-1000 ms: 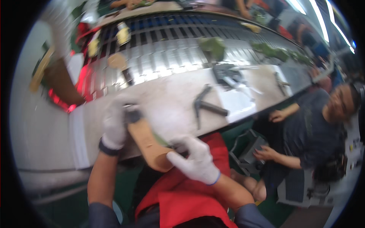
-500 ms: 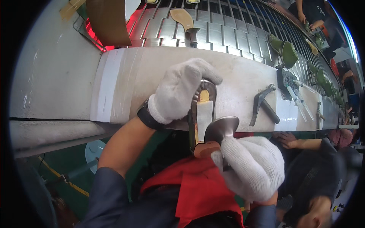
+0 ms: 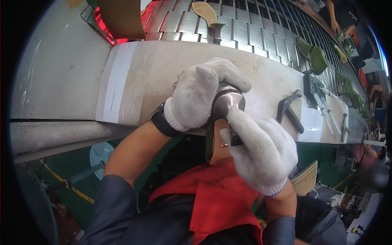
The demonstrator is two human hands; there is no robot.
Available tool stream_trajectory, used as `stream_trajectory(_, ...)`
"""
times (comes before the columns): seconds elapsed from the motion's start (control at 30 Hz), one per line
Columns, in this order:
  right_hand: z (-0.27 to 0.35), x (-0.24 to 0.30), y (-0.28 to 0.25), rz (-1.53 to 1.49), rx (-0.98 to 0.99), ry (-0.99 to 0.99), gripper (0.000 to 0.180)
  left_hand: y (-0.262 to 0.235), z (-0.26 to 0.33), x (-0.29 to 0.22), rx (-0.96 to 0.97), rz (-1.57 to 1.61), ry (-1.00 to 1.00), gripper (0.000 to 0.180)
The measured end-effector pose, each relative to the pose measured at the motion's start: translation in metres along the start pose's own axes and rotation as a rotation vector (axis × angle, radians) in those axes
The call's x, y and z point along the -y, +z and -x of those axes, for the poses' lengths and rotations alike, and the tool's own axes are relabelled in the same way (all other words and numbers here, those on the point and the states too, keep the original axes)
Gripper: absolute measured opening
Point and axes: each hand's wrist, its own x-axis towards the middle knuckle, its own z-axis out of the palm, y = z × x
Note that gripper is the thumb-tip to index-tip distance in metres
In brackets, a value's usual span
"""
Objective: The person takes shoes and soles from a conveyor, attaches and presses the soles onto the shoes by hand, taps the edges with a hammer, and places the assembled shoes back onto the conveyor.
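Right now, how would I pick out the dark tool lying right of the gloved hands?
Follow the pale workbench rightward past the right hand. The dark metal pincer-like tool lies alone, handles splayed toward the bench's near edge. Unlike the slim silver tools farther right, it is black and chunky.

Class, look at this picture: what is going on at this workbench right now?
A person in white knit gloves works on a shoe held against their red apron. The left hand grips over the shiny metallic heel, while the right hand presses at the tan insole. Pincers lie on the bench, and other shoe parts ride the slatted conveyor behind.
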Motion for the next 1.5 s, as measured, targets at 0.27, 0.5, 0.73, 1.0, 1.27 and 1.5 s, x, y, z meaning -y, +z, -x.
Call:
stream_trajectory(0.27,0.001,-0.003,0.015,0.031,-0.088,-0.025,0.057,-0.006,0.000,-0.002,0.005,-0.028,0.019,0.120)
stream_trajectory(0.5,0.001,-0.016,0.026,0.091,-0.125,-0.118,0.060,-0.009,0.006,-0.016,0.006,0.105,-0.023,0.057)
stream_trajectory(0.73,0.009,-0.044,0.049,-0.425,-0.091,0.523,0.026,-0.036,0.000,0.001,-0.096,0.363,-0.353,0.035)
stream_trajectory(1.0,0.000,-0.004,0.012,-0.320,-0.168,0.529,0.027,-0.013,-0.018,-0.014,-0.050,0.209,-0.271,0.034)
stream_trajectory(1.27,-0.030,-0.039,-0.012,0.283,0.069,0.102,0.029,0.025,-0.038,0.013,-0.107,0.233,-0.119,0.053)
stream_trajectory(1.5,-0.025,-0.034,0.004,0.377,-0.017,0.300,0.028,0.031,-0.042,0.004,-0.121,0.191,-0.145,0.047)
